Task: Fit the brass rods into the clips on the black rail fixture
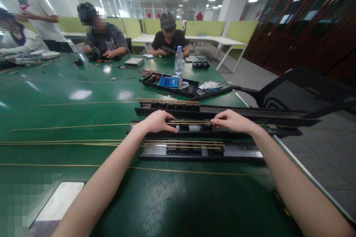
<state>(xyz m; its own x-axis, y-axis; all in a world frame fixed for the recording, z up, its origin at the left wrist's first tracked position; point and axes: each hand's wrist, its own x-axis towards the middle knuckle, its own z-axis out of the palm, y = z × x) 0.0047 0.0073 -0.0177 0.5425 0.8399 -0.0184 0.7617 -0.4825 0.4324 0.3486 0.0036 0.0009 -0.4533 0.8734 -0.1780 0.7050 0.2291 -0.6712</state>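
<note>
My left hand (pixel 159 121) curls around a small black block at the left part of the middle black rail (pixel 191 133), thumb in front and fingers behind. My right hand (pixel 232 121) is closed in a pinch at the right end of a thin brass-coloured rod (pixel 191 122), just above another black block (pixel 207 126). The fingertips partly hide what they grip. A nearer rail (pixel 239 152) carries several black blocks with brass rods lying across their tops. Behind, a third rail (pixel 250 113) holds a similar row of blocks and rods.
Long brass rods (pixel 69 128) stretch left over the green table (pixel 111 192). Beyond the rails are a black tray (pixel 191 89), a water bottle (pixel 178 61) and gloves (pixel 210 87). A black chair (pixel 306 89) stands right. Several people work across the table. A phone-like object (pixel 57 202) lies front left.
</note>
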